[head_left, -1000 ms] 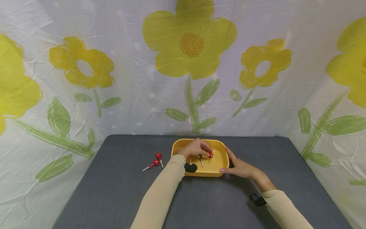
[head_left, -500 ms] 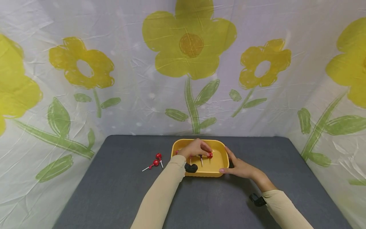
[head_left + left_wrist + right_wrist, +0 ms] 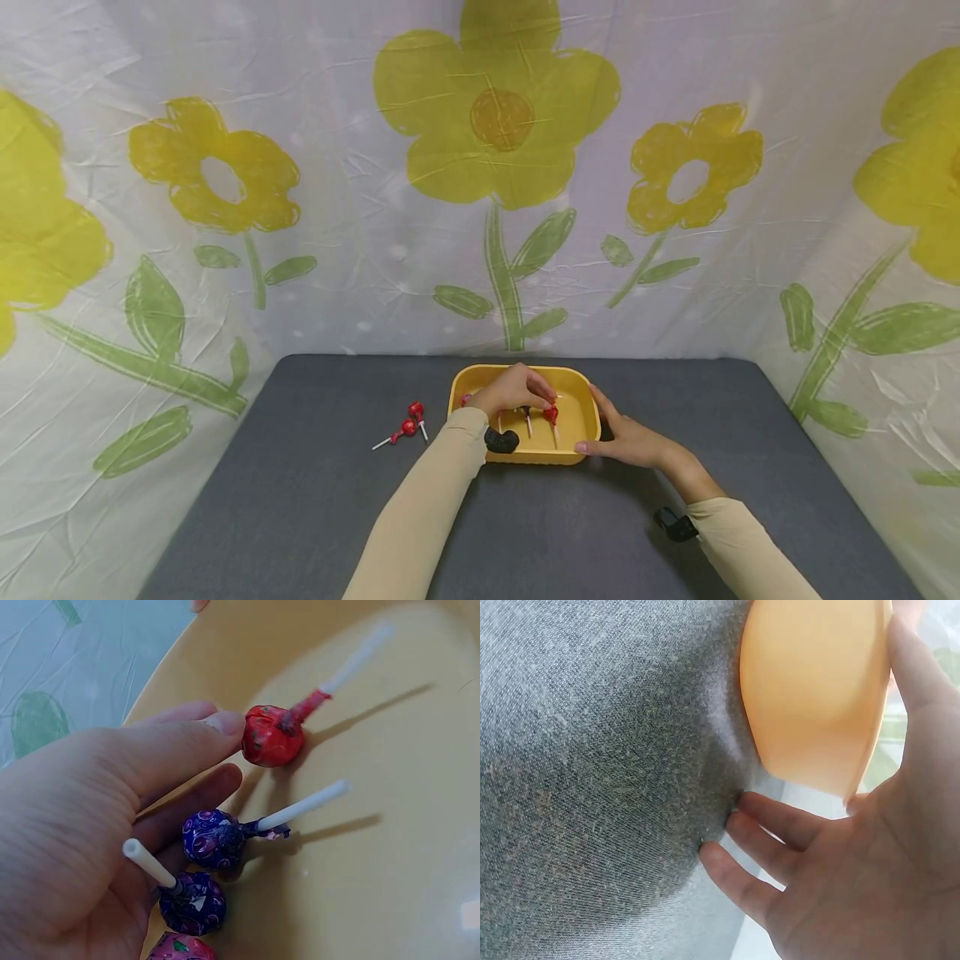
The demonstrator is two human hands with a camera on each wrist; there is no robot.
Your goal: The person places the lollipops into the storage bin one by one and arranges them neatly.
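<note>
A red-wrapped lollipop [image 3: 552,413] is in the yellow tray [image 3: 534,457], its stick slanting towards the front. My left hand [image 3: 517,388] reaches in from the left and pinches its head at the fingertips; the left wrist view shows the thumb against the red wrapper [image 3: 271,739]. Below those fingers sit two purple-wrapped lollipops [image 3: 214,840] and part of a pink one [image 3: 181,948]. At the tray's right end, my right hand [image 3: 633,439] holds the side between thumb and index finger. In the right wrist view its other fingers [image 3: 754,889] reach down to the table.
Two red lollipops [image 3: 408,426] lie on the dark grey table [image 3: 330,500], left of the tray. Behind the table hangs a pale cloth [image 3: 360,275] printed with yellow flowers. A black band [image 3: 677,524] is on the right wrist.
The red lollipop's stick has swung down towards the tray's front, and its head sits slightly lower beneath my left fingertips. My right hand and the tray have stayed in place.
</note>
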